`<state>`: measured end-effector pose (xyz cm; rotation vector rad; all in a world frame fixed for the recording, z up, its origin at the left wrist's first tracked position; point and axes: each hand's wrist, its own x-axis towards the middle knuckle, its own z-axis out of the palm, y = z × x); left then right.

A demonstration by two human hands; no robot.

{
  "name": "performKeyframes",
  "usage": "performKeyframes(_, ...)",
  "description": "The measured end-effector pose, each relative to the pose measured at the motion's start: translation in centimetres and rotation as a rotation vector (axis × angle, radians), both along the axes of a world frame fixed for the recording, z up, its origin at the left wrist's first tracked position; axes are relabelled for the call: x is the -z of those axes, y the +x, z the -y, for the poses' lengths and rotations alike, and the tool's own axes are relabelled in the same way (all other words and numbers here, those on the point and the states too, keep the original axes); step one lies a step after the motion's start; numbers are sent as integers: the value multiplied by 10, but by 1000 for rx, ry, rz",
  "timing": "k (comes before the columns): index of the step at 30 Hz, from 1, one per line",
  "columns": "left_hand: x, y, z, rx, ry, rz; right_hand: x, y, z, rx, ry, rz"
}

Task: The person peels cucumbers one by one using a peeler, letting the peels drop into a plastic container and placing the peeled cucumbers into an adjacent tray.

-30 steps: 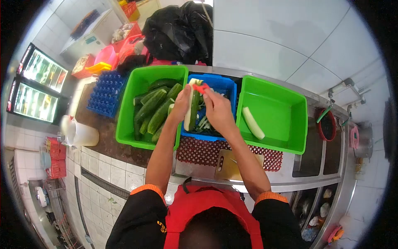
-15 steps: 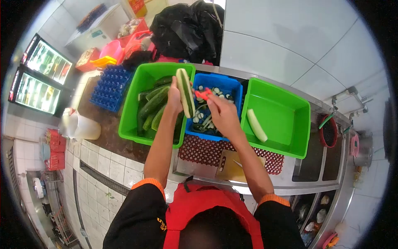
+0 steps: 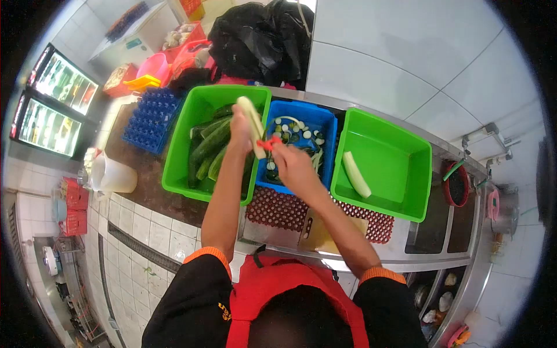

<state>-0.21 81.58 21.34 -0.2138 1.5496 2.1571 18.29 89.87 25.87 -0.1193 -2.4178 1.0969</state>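
My left hand [image 3: 240,129] is wrapped round a mostly peeled, pale cucumber [image 3: 253,120], held tilted above the gap between two tubs. In my right hand [image 3: 293,165] is a red peeler [image 3: 269,143], its head against the cucumber's lower part. Below my left hand, a green tub [image 3: 177,168] holds several dark green unpeeled cucumbers [image 3: 212,144]. Long peelings and round cut-off ends [image 3: 293,129] lie in the blue tub [image 3: 329,124] under the peeler. A peeled cucumber [image 3: 355,175] rests in the right green tub [image 3: 400,168].
A perforated dark red mat [image 3: 278,210] and a yellowish cutting board [image 3: 333,233] lie at the counter's near side. Left of the tubs are a blue egg tray [image 3: 151,120] and a white jug [image 3: 113,174]. A red bowl [image 3: 457,182] stands at the sink.
The cucumber has turned in my left hand, so its dark green stripe no longer shows. The peeler has moved left and down onto it.
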Motion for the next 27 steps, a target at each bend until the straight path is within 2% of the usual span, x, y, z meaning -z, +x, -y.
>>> performKeyframes(3, 7, -16, 14, -197, 144, 94, 13, 31, 7, -109, -113, 104)
performKeyframes(5, 12, -21, 19, -171, 163, 113, 22, 36, 3, -163, -158, 123)
performKeyframes(9, 0, 1, 16, 183, 203, 7, -13, 2, -20, -23, -173, 53)
performKeyframes(11, -14, 24, 1, 202, 139, 42, -20, -23, -27, 36, -52, -134)
performKeyframes(12, -14, 27, -1, 304, 189, 60, -20, -30, -29, 41, -51, -132)
performKeyframes(15, -18, 31, -7, 314, 203, 42, -18, -37, -24, 33, 55, -114)
performKeyframes(17, -17, 17, -5, 260, 162, 121, -20, -10, -6, 41, 56, 22)
performKeyframes(19, -4, 2, -3, -50, 28, 34, -3, 17, 7, 27, 48, 52)
performKeyframes(20, 3, -1, 0, -96, 69, 4, 2, 30, 10, -7, 64, 144)
performKeyframes(21, 1, -1, 2, -97, 67, 5, 7, 39, 11, -35, 76, 238)
performKeyframes(23, -5, 1, 4, -90, 251, 128, 18, 46, 11, -12, 48, 208)
performKeyframes(27, -29, 17, 8, 133, 178, 56, 1, 38, -19, 99, -34, 93)
